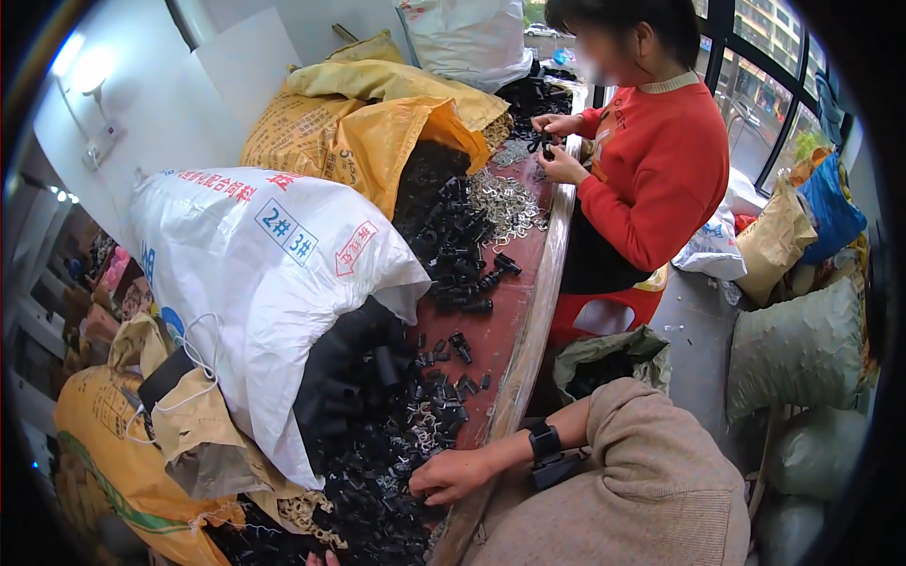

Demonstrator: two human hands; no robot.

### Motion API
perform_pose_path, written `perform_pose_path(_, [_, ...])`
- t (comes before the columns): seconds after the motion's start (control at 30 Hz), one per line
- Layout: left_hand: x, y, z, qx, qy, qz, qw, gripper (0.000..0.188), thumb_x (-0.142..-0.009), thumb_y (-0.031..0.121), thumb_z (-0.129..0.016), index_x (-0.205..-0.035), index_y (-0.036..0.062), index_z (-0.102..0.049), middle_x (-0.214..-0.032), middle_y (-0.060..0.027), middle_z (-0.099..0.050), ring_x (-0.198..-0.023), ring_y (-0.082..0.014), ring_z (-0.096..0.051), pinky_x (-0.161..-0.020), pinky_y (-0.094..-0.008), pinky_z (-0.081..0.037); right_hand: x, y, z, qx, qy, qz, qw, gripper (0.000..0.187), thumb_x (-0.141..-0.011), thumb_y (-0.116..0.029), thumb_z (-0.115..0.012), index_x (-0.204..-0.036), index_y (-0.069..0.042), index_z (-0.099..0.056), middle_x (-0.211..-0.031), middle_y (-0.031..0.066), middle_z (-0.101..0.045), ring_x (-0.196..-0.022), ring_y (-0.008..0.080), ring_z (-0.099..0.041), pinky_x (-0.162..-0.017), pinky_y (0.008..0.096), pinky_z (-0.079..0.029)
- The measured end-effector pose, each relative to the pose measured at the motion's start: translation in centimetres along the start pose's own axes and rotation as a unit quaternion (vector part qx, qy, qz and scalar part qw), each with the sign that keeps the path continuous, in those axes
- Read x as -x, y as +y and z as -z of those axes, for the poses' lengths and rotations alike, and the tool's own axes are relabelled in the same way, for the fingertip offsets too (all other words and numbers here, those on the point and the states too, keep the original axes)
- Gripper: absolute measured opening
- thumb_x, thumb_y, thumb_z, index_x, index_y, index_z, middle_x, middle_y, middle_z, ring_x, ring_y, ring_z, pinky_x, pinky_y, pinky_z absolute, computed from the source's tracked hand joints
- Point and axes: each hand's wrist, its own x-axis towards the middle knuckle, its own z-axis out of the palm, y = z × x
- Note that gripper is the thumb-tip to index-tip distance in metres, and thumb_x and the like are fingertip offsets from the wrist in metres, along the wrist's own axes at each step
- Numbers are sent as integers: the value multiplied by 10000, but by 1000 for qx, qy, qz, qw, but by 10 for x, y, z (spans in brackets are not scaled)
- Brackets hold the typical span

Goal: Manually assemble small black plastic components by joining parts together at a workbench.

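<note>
My right hand (451, 476), with a black watch on its wrist, rests on a heap of small black plastic parts (392, 524) at the table's near edge. Its fingers curl down together into the pile, and whatever they pinch is hidden. Of my left hand (324, 559), only fingertips show at the bottom edge, beside more black parts; its grip is out of sight. Just beyond my right hand lie small silver metal pieces (429, 429) among the black ones. Larger black tubular pieces (354, 368) spill from the mouth of a white woven sack (274, 245).
Across the red tabletop (505, 316), a person in a red sweater (661, 160) handles a small black part. Yellow sacks (377, 127) and a heap of silver hooks (510, 208) lie farther back. An open sack (613, 358) stands beside the table's wooden edge (540, 311).
</note>
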Motion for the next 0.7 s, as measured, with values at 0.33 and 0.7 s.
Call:
perform_pose_path(0.33, [-16, -12, -9, -98, -40, -86, 991, 477, -828, 320, -506, -1122, -52, -456, -1088, -223, -498, -976, -349, -485, -821, -402, -407, 0, 2, -6, 11, -16, 4, 1000, 171, -741, -150, -542, -811, -25, -449, -773, 128, -479, -730, 311, -500, -613, 374, -404])
perform_pose_path(0.7, [-11, -32, -23, -159, 29, -274, 948, 563, -860, 419, -367, -1093, -85, -456, -1007, -266, -517, -866, -399, -513, -756, -424, -430, 10, -4, -7, 29, -16, 9, 999, 175, -727, -145, -552, -821, -27, -462, -775, 128, -488, -730, 309, -505, -617, 369, -408])
